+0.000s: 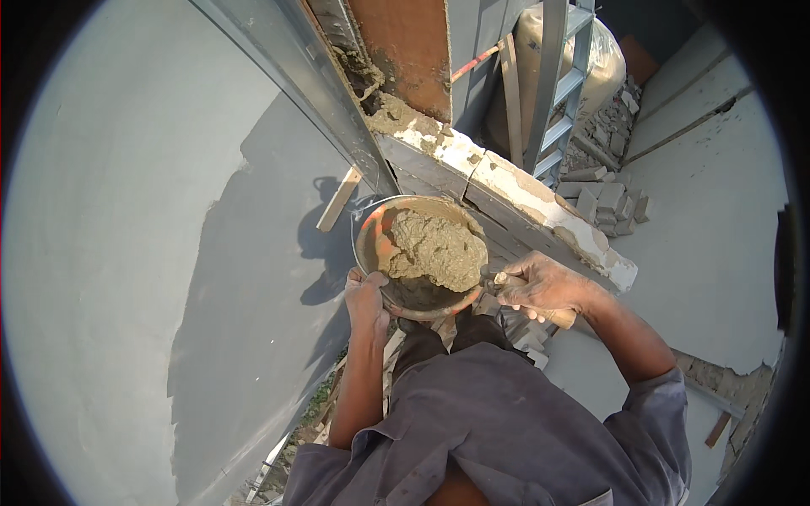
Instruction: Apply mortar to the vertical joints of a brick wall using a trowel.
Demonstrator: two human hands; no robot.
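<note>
A round bucket (364, 244) with orange patches and a wire handle hangs in front of my body. Grey-brown wet mortar (439, 244) is heaped in it. My left hand (366, 297) is closed on the bucket's near-left rim. In my right hand (544, 285), at the right side of the bucket, is a trowel, its wooden handle (558, 317) gripped in the fingers. The trowel's blade is hidden, seemingly under the mortar.
Ahead runs a low block wall (523, 198) with mortar along its top. A metal post (329, 110) and a brown panel (405, 55) stand at its far end. Beyond it are a ladder (558, 131), a large sack (603, 59) and broken blocks (607, 198). A grey wall (253, 228) rises left.
</note>
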